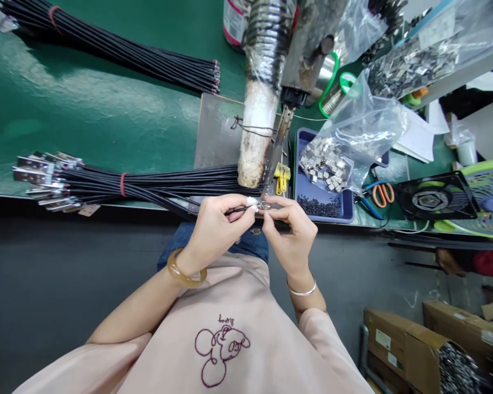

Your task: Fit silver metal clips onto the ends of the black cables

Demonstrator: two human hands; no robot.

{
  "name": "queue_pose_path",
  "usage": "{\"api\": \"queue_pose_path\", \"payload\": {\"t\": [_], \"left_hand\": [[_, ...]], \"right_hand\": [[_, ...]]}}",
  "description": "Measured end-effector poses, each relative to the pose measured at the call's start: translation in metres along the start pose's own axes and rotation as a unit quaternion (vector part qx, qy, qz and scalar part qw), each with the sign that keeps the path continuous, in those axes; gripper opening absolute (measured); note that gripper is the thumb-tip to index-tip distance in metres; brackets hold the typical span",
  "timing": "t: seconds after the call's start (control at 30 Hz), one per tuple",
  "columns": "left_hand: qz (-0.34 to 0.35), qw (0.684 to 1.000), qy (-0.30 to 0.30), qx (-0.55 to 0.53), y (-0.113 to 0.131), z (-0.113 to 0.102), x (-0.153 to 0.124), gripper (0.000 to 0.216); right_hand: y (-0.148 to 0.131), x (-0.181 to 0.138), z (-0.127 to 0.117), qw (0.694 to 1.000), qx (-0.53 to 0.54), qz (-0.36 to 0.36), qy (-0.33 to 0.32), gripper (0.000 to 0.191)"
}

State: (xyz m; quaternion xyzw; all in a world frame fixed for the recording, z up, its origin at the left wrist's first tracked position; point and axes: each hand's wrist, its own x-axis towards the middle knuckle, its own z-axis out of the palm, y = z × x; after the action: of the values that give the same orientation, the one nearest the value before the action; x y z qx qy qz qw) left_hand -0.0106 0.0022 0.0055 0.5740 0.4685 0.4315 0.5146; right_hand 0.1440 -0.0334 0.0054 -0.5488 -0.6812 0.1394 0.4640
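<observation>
My left hand (pixel 225 221) pinches a black cable (pixel 239 209) close to its end, with white coverings on the thumb and finger tips. My right hand (pixel 292 227) faces it, thumb and fingers closed at the thin stripped wires (pixel 265 206) of that end; whatever lies between these fingertips is too small to name. Just above both hands, a soldering iron (pixel 280 145) hangs tip down from a stand, beside a whitish wrapped tube (pixel 257 120). To the left lies a bundle of black cables (pixel 160 183), tied with a red band, with metal connectors (pixel 35 171) at its far end.
A blue tray (pixel 347 207) on the right holds metal shells (pixel 326 164) and small black pieces (pixel 318 207). Beside it lie orange-handled pliers (pixel 382 194) and a black fan (pixel 435 200). Another cable bundle (pixel 127 46) lies at the back left. Cardboard boxes (pixel 402 339) stand at lower right.
</observation>
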Motion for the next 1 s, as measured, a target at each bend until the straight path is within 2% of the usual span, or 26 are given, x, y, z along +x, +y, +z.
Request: {"api": "queue_pose_path", "payload": {"t": [0.4, 0.63, 0.87, 1.0], "left_hand": [[0.018, 0.999, 0.042, 0.01, 0.0055, 0.0015, 0.0048, 0.013], [-0.004, 1.0, -0.001, 0.016, 0.0031, 0.0007, 0.0039, 0.015], [-0.001, 1.0, -0.007, 0.016, 0.0036, 0.0001, 0.0026, 0.016], [-0.007, 1.0, 0.001, 0.014, 0.0013, 0.0002, 0.0012, 0.016]], "right_hand": [[-0.004, 0.0048, 0.0015, 0.999, -0.018, -0.036, 0.009, 0.016], [-0.0052, -0.0021, -0.0033, 0.998, -0.033, -0.044, -0.032, 0.019], [-0.0056, -0.0013, -0.0018, 0.997, -0.046, -0.055, -0.008, 0.017], [-0.008, 0.0011, -0.0012, 0.999, -0.042, -0.025, -0.015, 0.014]]}}
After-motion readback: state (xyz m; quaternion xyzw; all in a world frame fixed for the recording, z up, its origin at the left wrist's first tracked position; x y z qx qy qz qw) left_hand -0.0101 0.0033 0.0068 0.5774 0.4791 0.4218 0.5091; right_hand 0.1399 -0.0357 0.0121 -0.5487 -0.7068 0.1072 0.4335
